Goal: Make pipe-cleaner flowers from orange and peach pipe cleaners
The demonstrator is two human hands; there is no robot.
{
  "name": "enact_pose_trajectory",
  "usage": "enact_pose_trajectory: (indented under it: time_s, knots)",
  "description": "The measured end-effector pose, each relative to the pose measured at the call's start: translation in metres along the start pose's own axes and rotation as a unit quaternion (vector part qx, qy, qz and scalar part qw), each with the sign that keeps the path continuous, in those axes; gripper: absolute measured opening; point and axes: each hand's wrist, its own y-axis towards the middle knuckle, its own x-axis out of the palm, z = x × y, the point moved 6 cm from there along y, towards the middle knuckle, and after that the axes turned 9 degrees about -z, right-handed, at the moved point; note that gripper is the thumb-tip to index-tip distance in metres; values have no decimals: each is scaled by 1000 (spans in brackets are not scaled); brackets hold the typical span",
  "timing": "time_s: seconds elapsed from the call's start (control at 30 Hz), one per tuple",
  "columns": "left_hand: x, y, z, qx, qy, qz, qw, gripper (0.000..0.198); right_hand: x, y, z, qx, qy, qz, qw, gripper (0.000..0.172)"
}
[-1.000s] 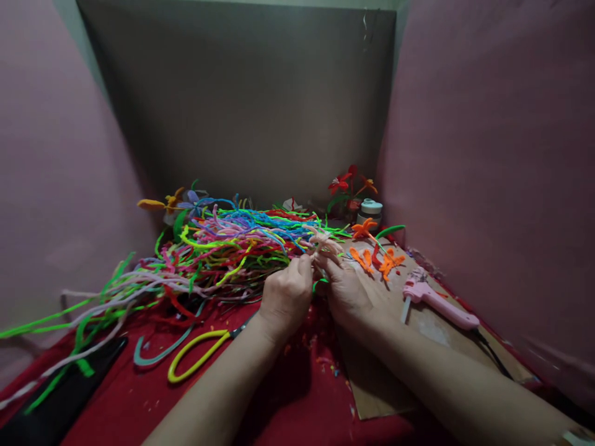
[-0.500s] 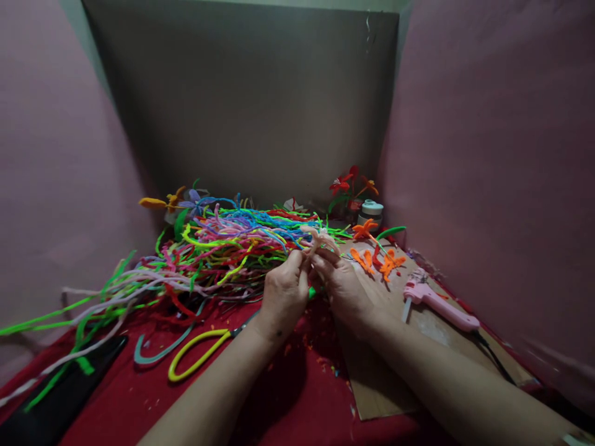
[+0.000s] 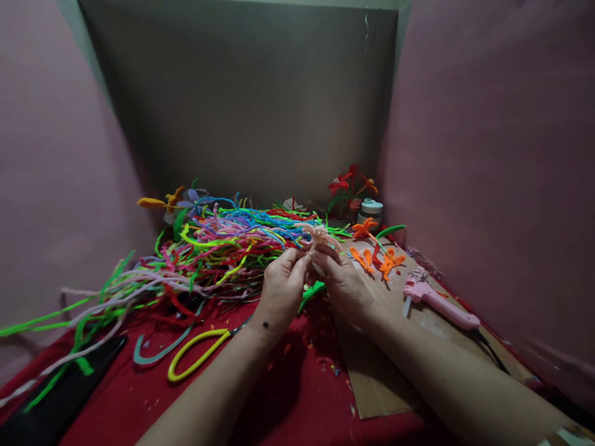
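Observation:
A pale pink pipe-cleaner flower [image 3: 318, 235] stands up between my two hands, its petals spread above the fingertips. My left hand [image 3: 284, 282] pinches it low down from the left. From the other side my right hand [image 3: 343, 282] grips it with thumb and curled fingers. Below the hands shows a green pipe-cleaner piece [image 3: 310, 296], partly hidden by the fingers. Just behind lies a big heap of coloured pipe cleaners [image 3: 242, 238]. Yellow-handled scissors [image 3: 198, 356] rest left of my left wrist, their blades partly covered by it.
On the right, a cardboard sheet [image 3: 379, 384] bears a pink glue gun [image 3: 437, 303] and orange pipe-cleaner flowers [image 3: 391, 263]. A lidded jar [image 3: 370, 212] and red flowers [image 3: 341, 184] stand at the back. A black flat item [image 3: 69, 390] lies front left on the red cloth [image 3: 279, 402].
The pink flower has turned a little, its petals now spreading more to both sides. More of the green piece shows below my hands. My left wrist has rotated slightly.

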Motion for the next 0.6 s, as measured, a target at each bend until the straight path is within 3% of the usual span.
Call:
enact_pose_trajectory:
  time_s: [0.3, 0.5, 0.6]
  knots:
    - [6, -3, -1, -111, -176, -46, 977, 26, -4, 2, 5, -15, -14, -19, 1000, 24]
    - [14, -5, 0, -149, -247, -117, 950, 18, -1, 6, 16, 2, 84, -56, 995, 16]
    - [16, -5, -1, -148, -286, -158, 933, 14, 0, 5, 16, -1, 126, -51, 991, 26]
